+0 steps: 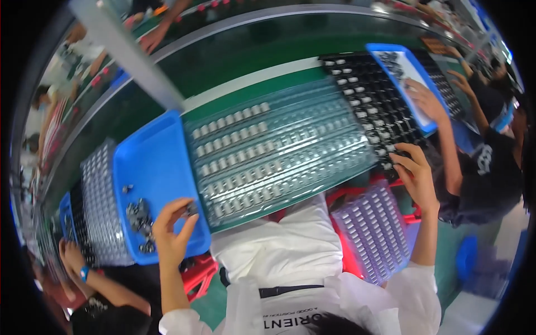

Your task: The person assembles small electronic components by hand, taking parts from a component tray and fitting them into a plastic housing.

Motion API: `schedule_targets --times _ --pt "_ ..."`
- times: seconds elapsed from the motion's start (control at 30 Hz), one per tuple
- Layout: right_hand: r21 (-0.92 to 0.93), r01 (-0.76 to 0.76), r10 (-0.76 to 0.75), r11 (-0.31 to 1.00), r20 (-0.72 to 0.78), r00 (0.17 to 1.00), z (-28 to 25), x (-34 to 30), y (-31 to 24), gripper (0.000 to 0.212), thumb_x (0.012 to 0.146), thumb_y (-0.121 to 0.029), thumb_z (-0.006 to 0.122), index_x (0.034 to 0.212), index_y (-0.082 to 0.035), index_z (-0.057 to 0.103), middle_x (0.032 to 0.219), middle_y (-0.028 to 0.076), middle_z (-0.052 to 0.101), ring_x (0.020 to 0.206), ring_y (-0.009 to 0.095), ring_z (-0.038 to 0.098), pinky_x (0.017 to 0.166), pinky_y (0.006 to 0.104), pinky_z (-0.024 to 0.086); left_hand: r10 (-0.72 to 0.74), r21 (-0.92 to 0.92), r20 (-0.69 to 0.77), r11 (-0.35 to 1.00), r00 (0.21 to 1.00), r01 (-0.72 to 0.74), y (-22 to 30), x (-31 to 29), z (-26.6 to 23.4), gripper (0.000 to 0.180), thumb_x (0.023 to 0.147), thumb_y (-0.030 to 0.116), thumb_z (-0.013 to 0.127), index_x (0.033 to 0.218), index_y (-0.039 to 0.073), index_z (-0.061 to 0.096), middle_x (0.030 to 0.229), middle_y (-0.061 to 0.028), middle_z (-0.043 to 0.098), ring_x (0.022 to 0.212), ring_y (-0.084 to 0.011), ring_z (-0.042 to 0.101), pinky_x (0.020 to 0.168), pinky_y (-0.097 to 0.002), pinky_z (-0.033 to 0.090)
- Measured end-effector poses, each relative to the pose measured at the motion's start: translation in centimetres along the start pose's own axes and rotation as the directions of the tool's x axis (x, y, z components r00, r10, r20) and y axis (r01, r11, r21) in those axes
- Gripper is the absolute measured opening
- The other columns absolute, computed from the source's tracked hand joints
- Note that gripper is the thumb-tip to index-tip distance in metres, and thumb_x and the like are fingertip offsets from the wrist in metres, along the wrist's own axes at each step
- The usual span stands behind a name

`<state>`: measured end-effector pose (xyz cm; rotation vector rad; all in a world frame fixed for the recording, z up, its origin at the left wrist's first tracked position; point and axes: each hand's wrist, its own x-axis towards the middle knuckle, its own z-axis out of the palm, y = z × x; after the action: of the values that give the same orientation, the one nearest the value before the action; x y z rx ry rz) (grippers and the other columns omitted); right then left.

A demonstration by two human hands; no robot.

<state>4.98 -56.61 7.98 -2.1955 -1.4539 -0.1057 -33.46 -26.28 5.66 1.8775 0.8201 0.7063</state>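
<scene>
My left hand [172, 226] is over the near right corner of a blue tray [159, 162], thumb and fingers curled round a small dark metal part [191, 209]. Several similar dark parts [139, 215] lie loose in that tray. My right hand [417, 177] reaches to the near edge of a black compartment tray [375, 120] dotted with small silver cylinders. Its thumb and index fingertip come together there; what they pinch is too small to make out. Between my hands lies a clear plastic compartment tray [318, 142], with rows of silver cylinders [237, 151] filling its left part.
A filled clear tray [375, 231] rests on a red stool at my right knee. Another compartment tray [103, 201] stands left of the blue tray. At right, a co-worker's hand [429, 105] is in a second blue tray [405, 72]. A metal post [131, 53] rises behind.
</scene>
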Motion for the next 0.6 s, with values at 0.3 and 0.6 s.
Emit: schedule_targets --times 0.3,0.6 --pt "0.332 0.154 -0.113 0.931 -0.14 0.984 14.2 6.6 -13.5 0.028 0.079 -0.005 0.067 0.107 -0.004 0.067 0.109 0.013 0.058 0.1 0.032 0.055 0.085 0.038 0.046 0.127 -0.094 0.112 0.989 0.986 -0.117 2.3 1.7 7.7 0.029 0.076 -0.005 0.068 0.104 0.002 0.067 0.113 -0.0107 0.065 0.093 -0.0155 0.062 0.077 -0.0249 0.048" --pt "0.263 0.201 -0.13 0.944 -0.265 0.955 15.7 6.4 -14.2 0.017 0.075 -0.004 0.07 0.092 -0.006 0.067 0.096 0.006 0.063 0.095 0.027 0.057 0.079 0.0378 0.048 0.129 -0.135 0.014 0.983 0.991 -0.126 0.4 1.2 10.3 0.021 0.077 -0.008 0.067 0.097 -0.002 0.065 0.111 -0.0119 0.065 0.073 -0.0084 0.054 0.067 -0.0214 0.045"
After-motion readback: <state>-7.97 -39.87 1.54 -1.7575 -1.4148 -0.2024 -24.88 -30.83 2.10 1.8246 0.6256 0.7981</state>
